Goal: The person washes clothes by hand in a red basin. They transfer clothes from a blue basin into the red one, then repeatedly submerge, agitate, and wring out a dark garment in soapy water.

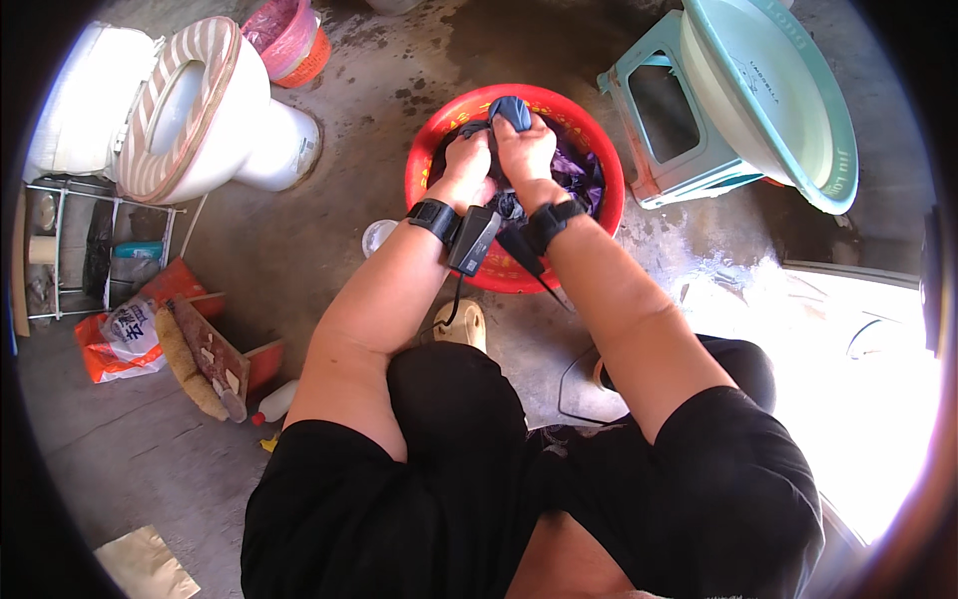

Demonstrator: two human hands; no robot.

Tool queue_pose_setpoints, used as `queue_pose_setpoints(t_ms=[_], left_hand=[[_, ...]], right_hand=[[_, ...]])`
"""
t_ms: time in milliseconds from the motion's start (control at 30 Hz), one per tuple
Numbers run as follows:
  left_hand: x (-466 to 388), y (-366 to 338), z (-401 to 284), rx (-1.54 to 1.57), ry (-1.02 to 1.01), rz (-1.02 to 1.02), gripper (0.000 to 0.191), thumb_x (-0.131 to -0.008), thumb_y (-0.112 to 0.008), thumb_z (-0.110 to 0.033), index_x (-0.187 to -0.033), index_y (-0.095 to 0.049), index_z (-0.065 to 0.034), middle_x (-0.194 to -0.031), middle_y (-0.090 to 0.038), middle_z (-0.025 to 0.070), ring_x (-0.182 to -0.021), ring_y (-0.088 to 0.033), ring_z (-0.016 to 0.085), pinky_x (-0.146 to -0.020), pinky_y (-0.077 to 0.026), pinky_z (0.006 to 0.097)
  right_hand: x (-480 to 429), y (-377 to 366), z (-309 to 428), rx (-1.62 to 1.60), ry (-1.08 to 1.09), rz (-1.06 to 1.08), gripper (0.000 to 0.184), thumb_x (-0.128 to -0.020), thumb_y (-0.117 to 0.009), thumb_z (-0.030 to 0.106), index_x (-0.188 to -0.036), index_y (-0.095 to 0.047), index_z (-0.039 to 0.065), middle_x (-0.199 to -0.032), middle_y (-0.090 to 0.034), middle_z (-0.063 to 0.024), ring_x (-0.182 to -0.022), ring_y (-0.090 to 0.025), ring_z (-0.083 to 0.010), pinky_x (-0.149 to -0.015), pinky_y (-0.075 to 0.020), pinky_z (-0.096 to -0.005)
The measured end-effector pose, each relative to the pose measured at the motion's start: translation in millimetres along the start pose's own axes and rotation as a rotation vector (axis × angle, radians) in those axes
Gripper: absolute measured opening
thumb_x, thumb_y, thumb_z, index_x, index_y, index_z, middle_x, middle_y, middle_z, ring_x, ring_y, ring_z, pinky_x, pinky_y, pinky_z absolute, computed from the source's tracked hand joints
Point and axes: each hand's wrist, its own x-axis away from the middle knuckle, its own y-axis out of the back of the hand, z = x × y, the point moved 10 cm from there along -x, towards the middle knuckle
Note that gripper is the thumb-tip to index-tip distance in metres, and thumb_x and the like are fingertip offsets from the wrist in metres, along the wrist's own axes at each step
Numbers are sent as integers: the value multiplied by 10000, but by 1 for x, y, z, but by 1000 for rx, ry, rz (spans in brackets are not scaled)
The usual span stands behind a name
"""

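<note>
A red plastic basin (516, 278) with a yellow pattern inside its rim stands on the floor in front of me. Dark and purple wet cloth (580, 176) lies in it. My left hand (468, 161) is over the basin, its fingers closed on dark cloth. Close beside it, my right hand (526, 148) grips a bunched blue-grey cloth (510, 112) that sticks up above the fingers. Both wrists carry black straps with small devices and cables. The fingertips are partly hidden in the cloth.
At the left stand a toilet (251, 142), a pink basin (277, 34) on an orange basket, and a wire rack (112, 247). A light-blue stool (658, 176) bears a large pale basin (838, 168) at the right. A white cup (376, 236) is beside the red basin.
</note>
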Motion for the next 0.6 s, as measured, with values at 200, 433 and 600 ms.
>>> queue_pose_setpoints(t_ms=[200, 433, 600], left_hand=[[8, 6, -3, 28, 112, -3, 295, -946, -396, -234, -1072, -538, -8, -1045, -601, 134, -953, -590, 247, -882, -472, 409], [1, 12, 5, -38, 99, 35, 246, -940, -432, -229, -1050, -556, -47, -985, -615, 102, -929, -597, 226, -842, -486, 383], [-1, 19, 13, 69, 117, 20, 184, -918, -461, -198, -971, -568, -57, -887, -595, 89, -835, -582, 207, -780, -488, 374]], right_hand=[[14, -23, 13, 357, 236, 231, 463, -745, -689, 276, -1138, -553, 73, -1109, -517, -251, -995, -549, -416, -845, -477, -436], [0, -8, -6, 372, 152, 112, 355, -746, -632, 265, -1005, -584, 28, -987, -577, -245, -893, -598, -409, -794, -500, -437], [17, -9, 8, 415, 317, 135, 332, -764, -650, 318, -921, -611, 28, -906, -587, -219, -888, -581, -408, -792, -488, -429]])
